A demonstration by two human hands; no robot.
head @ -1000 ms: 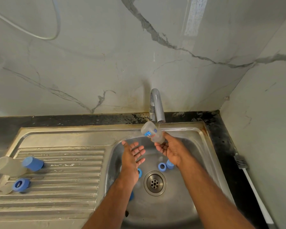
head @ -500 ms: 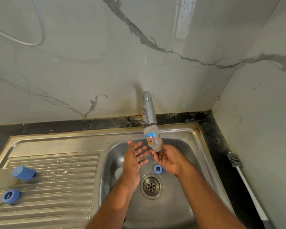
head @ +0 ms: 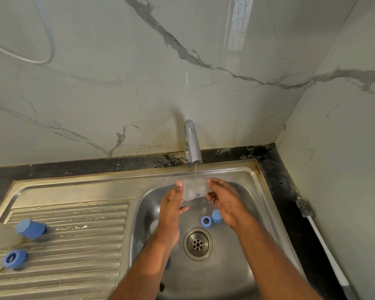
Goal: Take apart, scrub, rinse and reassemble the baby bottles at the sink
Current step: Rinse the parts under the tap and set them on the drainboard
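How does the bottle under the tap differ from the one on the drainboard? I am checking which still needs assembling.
The bottle under the tap is gripped sideways by the left hand and right hand in the running water; the bottle on the drainboard lies untouched. The held one shows no cap; the drainboard one wears a blue cap. Both bodies are translucent.

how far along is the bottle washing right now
Done: the bottles are apart; blue rings lie loose in the sink basin and a capped bottle lies on the drainboard.
In hand: the left hand and right hand hold a clear bottle body sideways under the running tap.
Left: rinsing the loose basin parts and reassembling. Whether scrubbing is finished cannot be told.
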